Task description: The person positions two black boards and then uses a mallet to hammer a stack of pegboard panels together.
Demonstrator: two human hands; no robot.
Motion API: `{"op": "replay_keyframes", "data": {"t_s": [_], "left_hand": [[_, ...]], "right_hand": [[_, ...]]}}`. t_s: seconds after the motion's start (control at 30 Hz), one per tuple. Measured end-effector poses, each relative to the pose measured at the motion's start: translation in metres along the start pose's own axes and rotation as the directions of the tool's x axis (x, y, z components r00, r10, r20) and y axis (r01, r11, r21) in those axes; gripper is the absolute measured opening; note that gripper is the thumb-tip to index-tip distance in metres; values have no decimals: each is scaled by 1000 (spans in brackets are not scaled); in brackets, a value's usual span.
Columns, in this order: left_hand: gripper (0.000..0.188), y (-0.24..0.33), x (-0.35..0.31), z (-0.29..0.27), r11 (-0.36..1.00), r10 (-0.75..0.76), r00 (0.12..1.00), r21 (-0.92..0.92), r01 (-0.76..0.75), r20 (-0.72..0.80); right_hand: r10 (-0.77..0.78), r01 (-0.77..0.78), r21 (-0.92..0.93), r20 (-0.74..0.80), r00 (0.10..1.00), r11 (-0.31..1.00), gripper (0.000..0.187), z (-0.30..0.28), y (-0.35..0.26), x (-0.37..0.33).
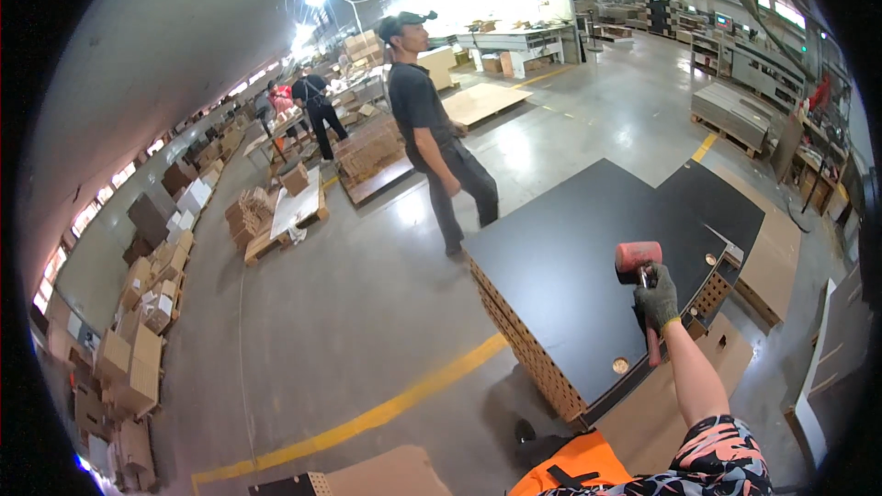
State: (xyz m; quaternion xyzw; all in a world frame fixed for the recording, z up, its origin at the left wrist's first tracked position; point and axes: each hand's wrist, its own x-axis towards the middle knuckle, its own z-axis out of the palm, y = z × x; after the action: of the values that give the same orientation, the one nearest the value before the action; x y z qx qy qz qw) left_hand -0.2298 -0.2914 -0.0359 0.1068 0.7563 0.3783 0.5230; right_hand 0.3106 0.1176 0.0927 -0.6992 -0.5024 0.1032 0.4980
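My right hand [657,298], in a dark knitted glove, is closed around the handle of a mallet with a worn red head [638,258]. The red end of the handle sticks out below my fist. Mallet and hand are over the near right part of a stack of black-faced panels [579,248], whose edges show rows of holes. Round pale recesses [621,365] mark the top panel near its front edge. A thin, light pointed piece [724,241] lies by the far right corner. My left hand is outside the picture.
A person in dark clothes [432,119] stands beyond the stack, to the left. Brown boards [767,266] lie along its right side. Pallets with stacked boards [372,152] stand farther off, and cartons [133,358] line the left wall. A yellow line [386,409] crosses the floor.
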Motion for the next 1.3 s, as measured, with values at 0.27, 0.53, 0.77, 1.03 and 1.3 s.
{"op": "replay_keyframes", "data": {"t_s": [0.27, 0.53, 0.77, 1.03, 1.3], "left_hand": [[12, 65, 76, -13, 999, -25, 994, 45, 30, -105], [12, 149, 207, -52, 481, 388, 892, 774, -411, 232], [18, 288, 265, 89, 984, 130, 977, 104, -148, 167], [44, 423, 317, 232, 953, 246, 865, 52, -297, 437], [75, 526, 346, 358, 894, 334, 620, -29, -448, 710]], "right_hand": [[143, -143, 89, 5, 990, 986, 38, -4, -16, -9], [101, -122, -98, -197, 975, 988, 34, 2, -30, 35], [227, -223, -514, -57, 972, 828, 53, -2, -17, 23], [139, -179, -366, -132, 981, 913, 67, -3, -44, -73], [282, -392, -357, -322, 904, 848, 73, 32, -104, -179]]}}
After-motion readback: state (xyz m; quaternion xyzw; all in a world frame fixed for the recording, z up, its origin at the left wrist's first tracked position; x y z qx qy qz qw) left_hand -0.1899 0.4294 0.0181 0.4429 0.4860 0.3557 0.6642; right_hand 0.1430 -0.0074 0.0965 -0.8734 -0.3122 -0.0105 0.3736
